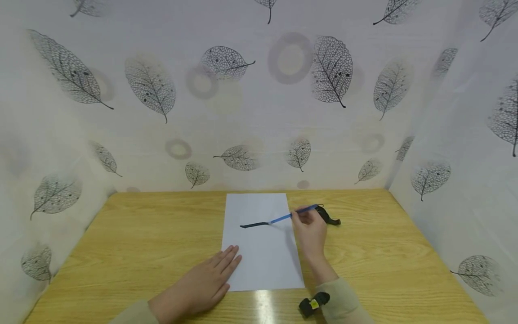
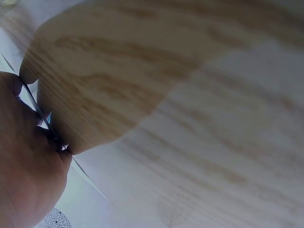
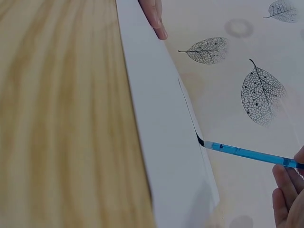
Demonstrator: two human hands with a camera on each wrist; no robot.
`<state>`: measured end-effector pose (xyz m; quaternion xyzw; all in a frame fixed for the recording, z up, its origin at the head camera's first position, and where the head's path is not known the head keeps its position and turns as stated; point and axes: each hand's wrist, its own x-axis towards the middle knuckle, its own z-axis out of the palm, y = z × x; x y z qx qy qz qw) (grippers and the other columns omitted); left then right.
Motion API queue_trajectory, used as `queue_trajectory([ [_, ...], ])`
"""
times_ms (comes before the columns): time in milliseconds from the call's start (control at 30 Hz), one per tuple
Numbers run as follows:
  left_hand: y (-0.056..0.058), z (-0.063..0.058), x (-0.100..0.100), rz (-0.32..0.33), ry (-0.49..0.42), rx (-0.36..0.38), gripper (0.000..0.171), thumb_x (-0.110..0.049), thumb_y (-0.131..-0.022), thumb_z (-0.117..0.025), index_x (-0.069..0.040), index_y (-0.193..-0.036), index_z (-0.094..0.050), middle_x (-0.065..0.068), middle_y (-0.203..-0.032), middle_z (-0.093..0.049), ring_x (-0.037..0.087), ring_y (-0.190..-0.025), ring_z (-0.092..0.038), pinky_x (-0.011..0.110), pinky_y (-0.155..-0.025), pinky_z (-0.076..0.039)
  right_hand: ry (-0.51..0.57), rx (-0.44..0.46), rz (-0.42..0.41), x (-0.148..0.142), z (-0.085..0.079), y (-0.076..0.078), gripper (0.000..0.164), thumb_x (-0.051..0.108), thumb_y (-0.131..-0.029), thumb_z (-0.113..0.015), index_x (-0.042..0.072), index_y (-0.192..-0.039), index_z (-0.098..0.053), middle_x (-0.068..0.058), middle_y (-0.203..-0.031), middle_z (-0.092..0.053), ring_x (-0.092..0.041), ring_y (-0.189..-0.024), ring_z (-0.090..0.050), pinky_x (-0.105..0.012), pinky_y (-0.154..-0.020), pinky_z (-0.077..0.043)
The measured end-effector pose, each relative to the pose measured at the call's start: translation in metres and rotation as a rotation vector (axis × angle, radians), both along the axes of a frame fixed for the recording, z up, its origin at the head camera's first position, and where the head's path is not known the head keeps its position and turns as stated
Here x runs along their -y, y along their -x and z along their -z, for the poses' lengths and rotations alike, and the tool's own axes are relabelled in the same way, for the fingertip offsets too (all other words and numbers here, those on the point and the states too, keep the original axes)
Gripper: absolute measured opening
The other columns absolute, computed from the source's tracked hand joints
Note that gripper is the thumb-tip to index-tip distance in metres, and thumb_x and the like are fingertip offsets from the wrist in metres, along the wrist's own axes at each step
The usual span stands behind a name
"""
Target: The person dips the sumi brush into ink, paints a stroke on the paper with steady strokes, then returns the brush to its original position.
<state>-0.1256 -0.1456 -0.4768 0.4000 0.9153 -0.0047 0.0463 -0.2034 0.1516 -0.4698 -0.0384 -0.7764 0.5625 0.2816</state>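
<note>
My right hand (image 1: pixel 311 231) pinches a blue paintbrush (image 1: pixel 282 218), seen close up as a clear blue handle (image 3: pixel 251 154) in the right wrist view. Its dark tip (image 3: pixel 200 140) meets a sheet of white paper (image 1: pixel 263 265). A black stroke (image 1: pixel 254 225) runs across the upper part of the sheet, from the left to the brush tip. My left hand (image 1: pixel 206 279) lies flat with straight fingers over the sheet's lower left edge. In the left wrist view the left hand (image 2: pixel 31 156) fills the left side.
A black curved object with a narrow end (image 1: pixel 331 218) lies behind the right hand, partly hidden by it. The wooden table (image 1: pixel 154 234) is bounded by pale leaf-patterned cloth (image 1: pixel 259 112) at the back and sides. A black strapped device (image 1: pixel 313 303) sits at the right wrist.
</note>
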Motion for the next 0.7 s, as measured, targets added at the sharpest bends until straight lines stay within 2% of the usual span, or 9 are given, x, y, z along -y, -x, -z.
queue_trajectory([
  [167, 0.000, 0.000, 0.000, -0.013, -0.005, 0.031, 0.061, -0.037, -0.113, -0.041, -0.006, -0.166, -0.035, 0.013, -0.176, -0.027, 0.028, -0.163, -0.030, 0.044, -0.130, -0.037, 0.009, 0.006, -0.002, -0.006, 0.002, 0.001, 0.008, -0.002, -0.092, -0.077, -0.004, -0.100, -0.076, -0.021, -0.092, -0.078, 0.008, -0.073, -0.065, -0.008, -0.071, -0.056],
  [700, 0.001, 0.003, 0.000, -0.005, 0.012, -0.001, 0.061, -0.037, -0.113, -0.042, -0.006, -0.165, -0.036, 0.014, -0.176, -0.029, 0.028, -0.162, -0.032, 0.043, -0.129, -0.037, 0.024, 0.027, 0.020, -0.015, 0.002, -0.001, 0.007, -0.002, -0.093, -0.077, -0.003, -0.101, -0.075, -0.022, -0.095, -0.078, 0.008, -0.074, -0.065, -0.008, -0.071, -0.056],
])
